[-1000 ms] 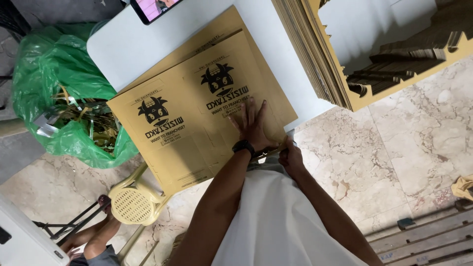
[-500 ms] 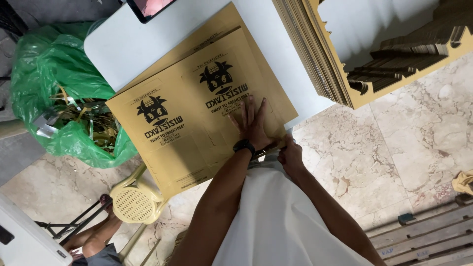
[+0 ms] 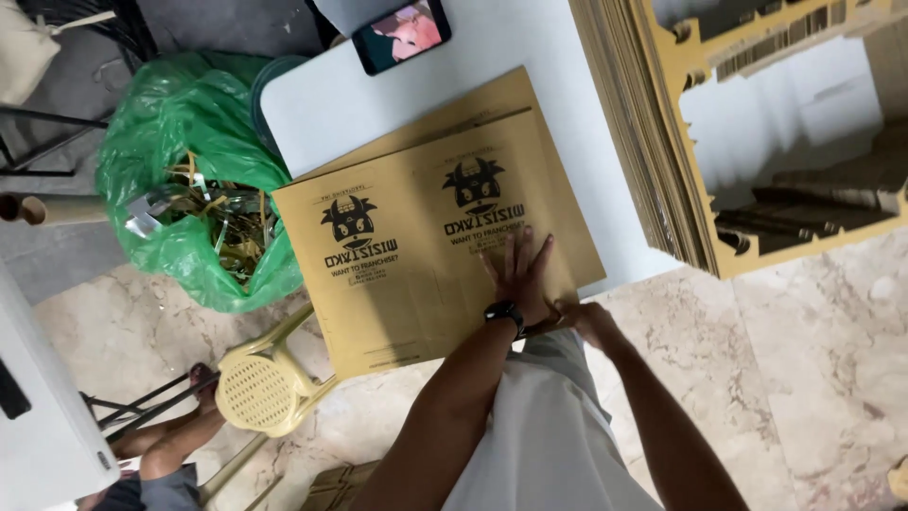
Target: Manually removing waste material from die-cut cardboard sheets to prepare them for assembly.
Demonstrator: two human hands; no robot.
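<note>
We're mid-fold: left hand [image 3: 518,274] flat, fingers spread on the cardboard sheet [image 3: 416,227], right hand [image 3: 588,320] pinching its near edge. Probably creasing next.

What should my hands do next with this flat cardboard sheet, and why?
Probably fold the near edge up with the right hand: the left hand lies flat on the cardboard sheet, pinning it, while the right grips its edge overhanging the table.

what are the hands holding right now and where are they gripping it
The left hand presses flat on the brown cardboard sheet; the right hand grips its near edge by the corner.
</note>
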